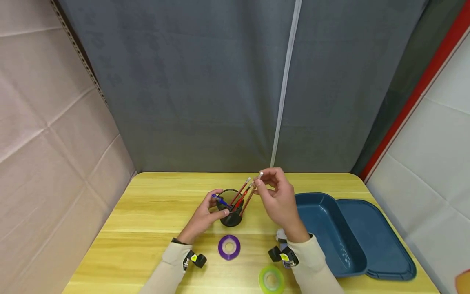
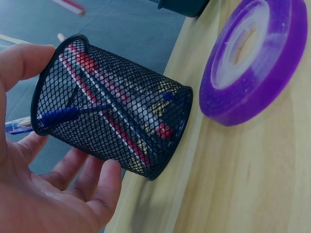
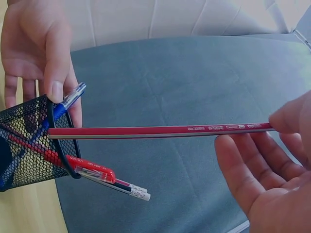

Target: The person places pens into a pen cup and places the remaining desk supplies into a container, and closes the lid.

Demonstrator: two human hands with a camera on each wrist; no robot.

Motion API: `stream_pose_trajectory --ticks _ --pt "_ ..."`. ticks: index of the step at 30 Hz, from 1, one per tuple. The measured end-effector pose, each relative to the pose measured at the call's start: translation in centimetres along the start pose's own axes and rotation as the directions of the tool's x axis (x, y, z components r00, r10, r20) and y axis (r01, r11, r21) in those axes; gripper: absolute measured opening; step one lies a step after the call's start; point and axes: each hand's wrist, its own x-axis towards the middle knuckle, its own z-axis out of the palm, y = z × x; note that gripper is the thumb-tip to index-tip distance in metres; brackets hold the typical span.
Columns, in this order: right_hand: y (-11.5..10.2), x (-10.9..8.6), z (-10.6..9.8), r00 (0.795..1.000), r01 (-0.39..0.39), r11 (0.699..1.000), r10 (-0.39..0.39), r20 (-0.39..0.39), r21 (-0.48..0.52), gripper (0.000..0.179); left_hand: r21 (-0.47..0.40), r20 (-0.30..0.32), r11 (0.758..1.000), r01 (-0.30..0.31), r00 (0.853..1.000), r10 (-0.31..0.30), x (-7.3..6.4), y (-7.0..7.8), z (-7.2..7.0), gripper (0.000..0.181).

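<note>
My left hand [image 1: 205, 214] holds a black mesh pen cup [image 2: 116, 107], thumb at its rim and fingers around the far side. Inside the cup stand a blue pen [image 3: 68, 104], a red gel pen [image 3: 92, 168] and pencils with white erasers [image 3: 140, 194]. With thumb and fingertips, my right hand [image 1: 279, 200] pinches a red striped pencil [image 3: 160, 132] near its white-tipped end. The pencil's other end points at the cup's mouth; in the left wrist view that end shows just outside the rim, apart from it.
A purple tape roll [image 1: 229, 247] lies in front of the cup, and a green tape roll [image 1: 271, 279] lies nearer the front edge. To the right are a blue bin [image 1: 319, 228] and its lid [image 1: 382, 241]. A small white-topped item [image 1: 281, 234] is partly hidden by the right wrist.
</note>
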Motion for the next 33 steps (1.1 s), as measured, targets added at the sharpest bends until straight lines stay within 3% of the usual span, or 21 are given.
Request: stream_pose_trajectory --ticks 12,22,33 --pt "1.0 0.0 0.7 0.991 0.021 0.995 -0.008 -0.137 0.094 0.020 -0.018 -0.002 1.000 -0.007 1.000 0.007 -0.2 -0.2 0.3 0.071" --pt "2.6 -0.1 1.8 0.988 -0.062 0.991 0.078 -0.134 0.121 0.017 -0.011 -0.004 1.000 -0.003 1.000 0.003 -0.2 0.1 0.1 0.072" --pt "4.3 -0.3 2.3 0.971 -0.185 0.970 0.205 -0.125 0.157 0.019 -0.011 -0.001 1.000 0.001 1.000 -0.001 -0.3 0.2 0.1 0.072"
